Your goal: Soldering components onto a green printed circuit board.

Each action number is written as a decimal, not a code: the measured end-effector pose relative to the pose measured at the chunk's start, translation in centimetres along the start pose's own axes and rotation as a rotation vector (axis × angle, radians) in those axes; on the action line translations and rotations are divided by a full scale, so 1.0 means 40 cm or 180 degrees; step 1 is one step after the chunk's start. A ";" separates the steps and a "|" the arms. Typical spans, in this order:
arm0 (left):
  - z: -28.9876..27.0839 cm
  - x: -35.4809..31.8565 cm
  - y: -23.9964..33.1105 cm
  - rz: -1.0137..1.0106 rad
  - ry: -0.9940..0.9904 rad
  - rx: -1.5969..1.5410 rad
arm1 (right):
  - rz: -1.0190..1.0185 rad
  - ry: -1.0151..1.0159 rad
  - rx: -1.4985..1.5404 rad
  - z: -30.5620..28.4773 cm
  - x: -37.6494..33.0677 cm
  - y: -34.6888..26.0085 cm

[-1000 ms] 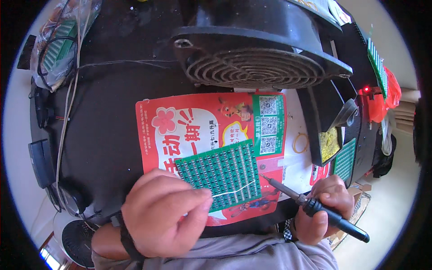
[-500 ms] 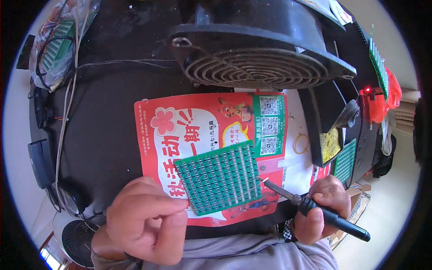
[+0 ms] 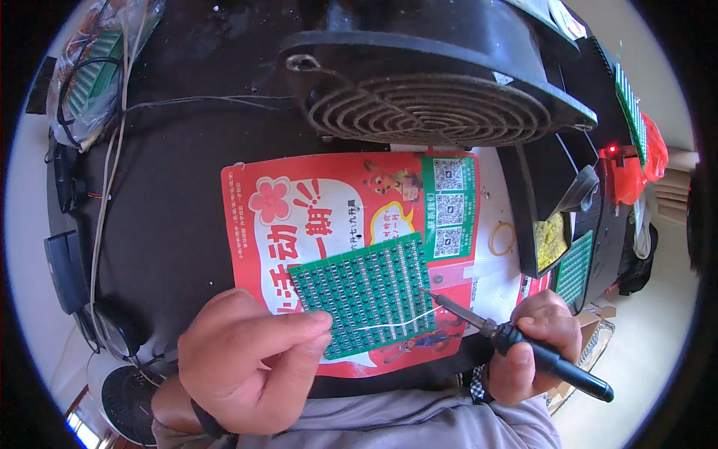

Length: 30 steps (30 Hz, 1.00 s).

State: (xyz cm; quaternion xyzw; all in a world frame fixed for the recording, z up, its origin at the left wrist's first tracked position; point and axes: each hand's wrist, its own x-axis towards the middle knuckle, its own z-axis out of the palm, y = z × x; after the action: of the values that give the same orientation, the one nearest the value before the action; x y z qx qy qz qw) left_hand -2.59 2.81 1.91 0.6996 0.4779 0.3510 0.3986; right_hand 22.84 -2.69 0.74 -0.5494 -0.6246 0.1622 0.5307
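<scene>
A green circuit board panel point(image 3: 363, 292) lies on a red printed sheet point(image 3: 329, 217) on the dark table. My left hand point(image 3: 250, 359) pinches a thin solder wire point(image 3: 396, 320) that reaches across the board's lower right part. My right hand point(image 3: 535, 348) grips a black-handled soldering iron point(image 3: 523, 348); its metal tip rests at the board's right edge, just above the end of the wire.
A big black fan housing with a round grille point(image 3: 430, 105) stands just behind the sheet. At the right are a black holder with yellow sponge point(image 3: 550, 236), another green board point(image 3: 574, 266) and a rubber band point(image 3: 501, 238). Cables and a bag of boards point(image 3: 93, 75) lie left.
My left hand has slid down and left off the board, then brought the solder wire back across its lower right. The iron's tip has stayed near the board's right edge.
</scene>
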 end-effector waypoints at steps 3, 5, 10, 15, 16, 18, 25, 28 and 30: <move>0.002 -0.003 0.004 -0.0176 -0.0013 -0.0057 | -0.0044 0.0097 0.0022 0.002 0.006 0.003; -0.005 -0.004 0.009 -0.0289 -0.0056 0.0015 | -0.0086 0.0131 0.0037 0.002 0.009 0.004; 0.004 0.000 0.000 -0.0164 -0.0062 -0.0090 | -0.0076 0.0100 -0.0034 -0.004 0.008 0.004; 0.010 0.002 0.008 -0.0121 -0.0156 0.0081 | -0.0132 0.0554 0.0065 0.009 -0.002 0.008; 0.011 0.001 0.010 -0.0136 -0.0150 0.0094 | -0.0122 0.0511 0.0062 0.008 -0.001 0.007; 0.022 0.000 0.005 -0.0094 -0.0102 0.0071 | -0.0096 0.0423 0.0033 0.007 0.001 0.006; 0.045 -0.001 -0.008 0.0113 0.0075 0.0077 | -0.0055 0.0216 0.0024 0.002 0.004 0.007; 0.048 0.000 -0.007 0.0130 0.0091 0.0069 | 0.0109 0.0041 -0.0036 -0.002 -0.002 -0.004; 0.047 0.000 -0.006 0.0125 0.0092 0.0065 | 0.0040 0.0145 0.0021 0.002 0.000 0.005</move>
State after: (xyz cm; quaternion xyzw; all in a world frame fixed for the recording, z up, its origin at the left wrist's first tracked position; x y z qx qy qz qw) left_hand -1.04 2.44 0.87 0.7078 0.4734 0.3639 0.3775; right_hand 22.85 -2.60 0.54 -0.5552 -0.6083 0.1551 0.5456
